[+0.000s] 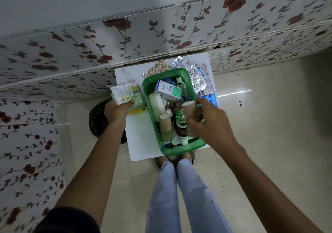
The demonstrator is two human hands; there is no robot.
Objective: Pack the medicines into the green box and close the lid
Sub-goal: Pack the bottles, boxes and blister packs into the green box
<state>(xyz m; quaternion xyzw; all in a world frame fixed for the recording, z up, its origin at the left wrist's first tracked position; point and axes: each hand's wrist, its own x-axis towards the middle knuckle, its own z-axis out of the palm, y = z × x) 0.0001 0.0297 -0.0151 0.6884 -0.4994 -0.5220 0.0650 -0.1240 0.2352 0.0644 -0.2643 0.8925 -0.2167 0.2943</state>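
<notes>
The green box [147, 87] lies open on a small white table [140, 135]. Inside it are a white-and-teal carton [168, 90], a tube [181, 87], a white gauze roll [157, 105], a tan bandage roll [165, 127] and a brown antiseptic bottle [180, 123]. My right hand [210, 123] hovers over the box's right side, shut on a second tan bandage roll [189, 112]. At the table's left edge my left hand [116, 109] grips a stack of medicine cartons [125, 92]. Silver blister strips [193, 71] and a blue strip [210, 98] lie behind and right of the box.
A yellow-green flat piece [137, 109] lies under the cartons at the left. A dark bag [98, 119] sits on the floor left of the table. The flowered wall panel [107, 40] runs right behind the table. My legs and feet [176, 161] stand at the table's near edge.
</notes>
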